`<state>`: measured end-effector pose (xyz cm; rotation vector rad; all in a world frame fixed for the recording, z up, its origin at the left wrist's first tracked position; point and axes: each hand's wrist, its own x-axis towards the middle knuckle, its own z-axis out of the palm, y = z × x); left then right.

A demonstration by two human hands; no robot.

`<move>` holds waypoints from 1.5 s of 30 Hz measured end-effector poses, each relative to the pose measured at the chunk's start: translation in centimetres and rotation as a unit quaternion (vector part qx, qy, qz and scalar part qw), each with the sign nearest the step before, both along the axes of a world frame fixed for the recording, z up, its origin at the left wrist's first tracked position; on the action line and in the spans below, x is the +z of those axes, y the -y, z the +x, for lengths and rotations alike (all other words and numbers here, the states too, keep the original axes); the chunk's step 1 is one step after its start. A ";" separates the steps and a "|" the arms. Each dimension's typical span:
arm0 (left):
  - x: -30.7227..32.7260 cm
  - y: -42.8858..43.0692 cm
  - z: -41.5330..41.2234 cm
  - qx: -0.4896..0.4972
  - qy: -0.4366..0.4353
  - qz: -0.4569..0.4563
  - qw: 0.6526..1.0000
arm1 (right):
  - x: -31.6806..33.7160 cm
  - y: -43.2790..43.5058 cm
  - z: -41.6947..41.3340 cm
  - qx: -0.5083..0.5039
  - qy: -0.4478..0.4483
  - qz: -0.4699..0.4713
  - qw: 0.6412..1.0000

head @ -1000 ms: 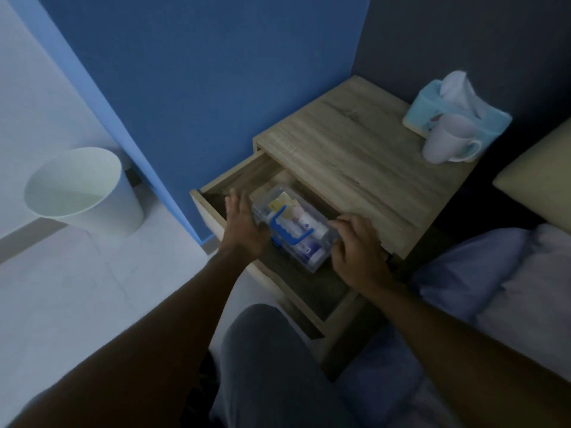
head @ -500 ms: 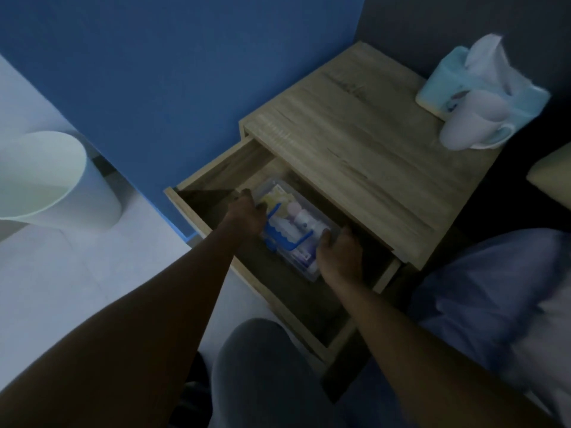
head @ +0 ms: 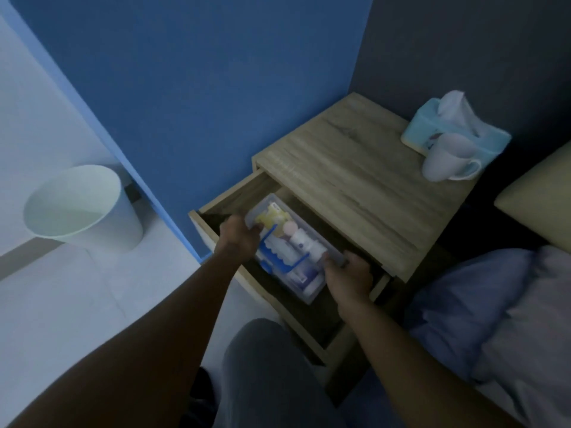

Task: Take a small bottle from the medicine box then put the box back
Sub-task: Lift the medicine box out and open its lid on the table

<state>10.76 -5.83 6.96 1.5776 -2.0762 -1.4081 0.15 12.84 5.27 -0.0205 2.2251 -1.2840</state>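
Medicine box (head: 304,282), a clear plastic case with a blue handle, lying inside the open drawer (head: 234,196) of a wooden nightstand (head: 355,180), seen from above in dim light. The box sits at an angle across the drawer floor, its far end toward the back of the drawer and its near end toward the person. Left hand (head: 238,239) is closed on the far left end of the box, fingers curled over its edge. Right hand (head: 349,276) is closed on the right long side of the box near its front end, fingers wrapped over the rim and partly hidden under the nightstand top. Through the clear lid several items show: a yellow packet at the far end, a small bottle (head: 301,239) in white with a pale round cap near the middle, further white containers beside it, and a white-and-purple carton toward the near end; labels are too blurred to read. On the nightstand top, at the far right corner, stands a white mug (head: 445,159) touching a light blue tissue box (head: 417,131) with a tissue drawn up. A pale waste bin (head: 80,208) stands on the light floor to the left, against the blue wall (head: 200,72). Bedding (head: 494,304) in blue and white lies at right, and the person's grey-clad knee (head: 262,366) appears at bottom centre.
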 end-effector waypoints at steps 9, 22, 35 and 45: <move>9.3 2.4 -0.3 0.028 -0.016 -0.179 0.983 | 8.2 2.9 -3.2 0.038 -0.033 -0.080 0.996; 11.6 11.2 -11.1 0.011 -0.062 -0.151 0.986 | 11.5 10.3 -13.4 0.034 -0.083 -0.055 0.994; 6.5 14.4 -15.5 -0.031 -0.051 -0.133 0.989 | 8.5 12.5 -18.4 0.013 -0.044 -0.069 0.997; 2.9 10.6 -12.1 0.053 -0.082 -0.068 0.993 | 8.2 10.6 -17.3 0.247 -0.311 0.021 0.918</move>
